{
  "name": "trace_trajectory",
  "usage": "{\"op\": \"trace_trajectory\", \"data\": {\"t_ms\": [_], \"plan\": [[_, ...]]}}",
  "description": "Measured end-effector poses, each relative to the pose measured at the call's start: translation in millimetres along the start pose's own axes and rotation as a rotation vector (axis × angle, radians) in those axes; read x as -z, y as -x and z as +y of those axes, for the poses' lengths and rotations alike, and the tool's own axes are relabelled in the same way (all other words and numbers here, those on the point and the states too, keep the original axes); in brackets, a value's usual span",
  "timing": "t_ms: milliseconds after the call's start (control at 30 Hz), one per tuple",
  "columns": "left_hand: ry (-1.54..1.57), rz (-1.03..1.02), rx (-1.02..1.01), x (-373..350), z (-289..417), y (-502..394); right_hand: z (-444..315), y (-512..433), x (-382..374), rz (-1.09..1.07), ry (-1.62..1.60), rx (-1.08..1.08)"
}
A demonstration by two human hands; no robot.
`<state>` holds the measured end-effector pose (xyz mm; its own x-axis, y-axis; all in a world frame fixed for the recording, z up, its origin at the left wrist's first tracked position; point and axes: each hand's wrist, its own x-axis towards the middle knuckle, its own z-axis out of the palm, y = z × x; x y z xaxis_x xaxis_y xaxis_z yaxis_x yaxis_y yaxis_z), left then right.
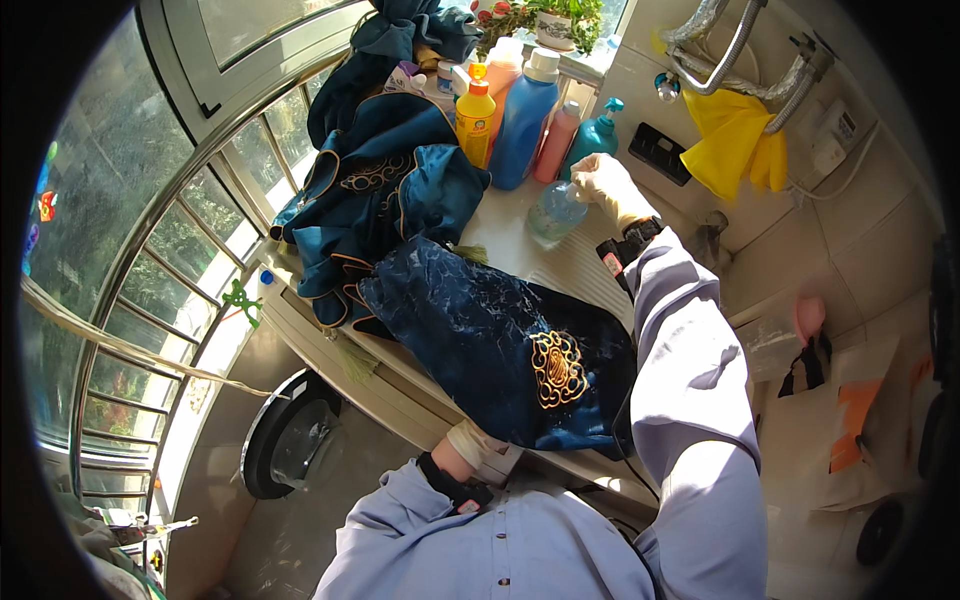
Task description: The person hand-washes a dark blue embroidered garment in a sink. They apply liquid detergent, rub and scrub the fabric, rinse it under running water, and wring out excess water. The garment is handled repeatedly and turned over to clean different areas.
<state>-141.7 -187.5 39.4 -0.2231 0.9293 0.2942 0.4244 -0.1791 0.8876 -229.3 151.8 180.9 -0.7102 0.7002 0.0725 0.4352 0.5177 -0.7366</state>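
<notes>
My right hand (602,185), in a pale thin glove, pinches the top of a translucent bluish bottle (555,217) on the ribbed white washboard counter (592,281). Before me a dark blue velvety cloth (480,337) lies spread toward the counter's front edge. It has a gold embroidered emblem (559,369) and whitish streaks like foam. At that front edge my left hand (480,444), also gloved, is low beside the cloth. Its fingers are mostly hidden, so its grip does not show.
More blue cloth with gold piping (390,180) is heaped at the back left. Behind stand a yellow bottle (475,124), a blue detergent bottle (525,120) and a teal pump bottle (592,139). Yellow rubber gloves (731,146) hang at right. A front-loading washer door (292,435) is lower left.
</notes>
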Motion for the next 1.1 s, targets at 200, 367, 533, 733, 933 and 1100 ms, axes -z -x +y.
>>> {"op": "trace_trajectory", "data": {"t_ms": [200, 367, 533, 733, 933, 1100], "plan": [[-0.085, 0.027, -0.017, 4.5, -1.2, 0.9, 38.9, 33.7, 39.5, -0.251, -0.278, -0.022], [-0.162, 0.038, -0.025, 10.4, -2.7, 4.7, 55.3, 75.4, 68.3, -0.028, -0.581, -0.244], [-0.216, 0.033, -0.04, 12.0, -5.4, 6.9, 43.9, 101.1, 78.6, -0.192, -0.807, -0.505], [-0.247, 0.035, -0.051, 11.0, -4.8, 11.9, 42.1, 92.7, 64.7, -0.373, -1.419, -0.495], [-0.271, 0.037, -0.06, 11.7, -5.0, 16.9, 50.8, 89.1, 61.0, -0.286, -1.354, -0.524], [-0.286, 0.037, -0.069, 11.9, -4.6, 19.1, 56.5, 92.3, 58.9, -0.507, -1.472, -0.37]]}}
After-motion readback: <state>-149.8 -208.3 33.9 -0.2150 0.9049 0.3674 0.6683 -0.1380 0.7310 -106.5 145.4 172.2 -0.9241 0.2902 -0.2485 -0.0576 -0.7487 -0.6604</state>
